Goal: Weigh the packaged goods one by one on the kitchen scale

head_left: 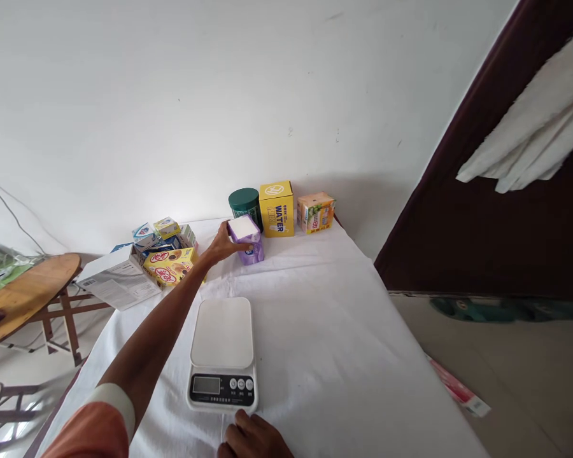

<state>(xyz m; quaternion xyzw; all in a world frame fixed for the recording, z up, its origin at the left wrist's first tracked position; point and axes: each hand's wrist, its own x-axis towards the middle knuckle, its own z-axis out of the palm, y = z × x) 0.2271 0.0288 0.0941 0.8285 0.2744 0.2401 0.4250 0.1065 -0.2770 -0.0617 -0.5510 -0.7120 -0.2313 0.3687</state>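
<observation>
My left hand (pixel 223 245) reaches across the cloth to a purple tissue pack (pixel 251 254) with a white top. Its thumb lies across the front and the fingers are at the left side, closed around the pack. The pack stands on the table in front of a dark green round tub (pixel 245 203). Nearer to me lies a white kitchen scale (pixel 223 334) with a bare plate and a blank-looking display. My right hand (pixel 254 437) rests at the scale's front edge with its fingers curled in; nothing shows in them.
A yellow box (pixel 277 210) and an orange fruit-print pack (pixel 316 213) stand along the wall to the right. At the left are a yellow snack box (pixel 169 266), a white box (pixel 119 278) and several small boxes. A white cloth (pixel 325 356) covers the table.
</observation>
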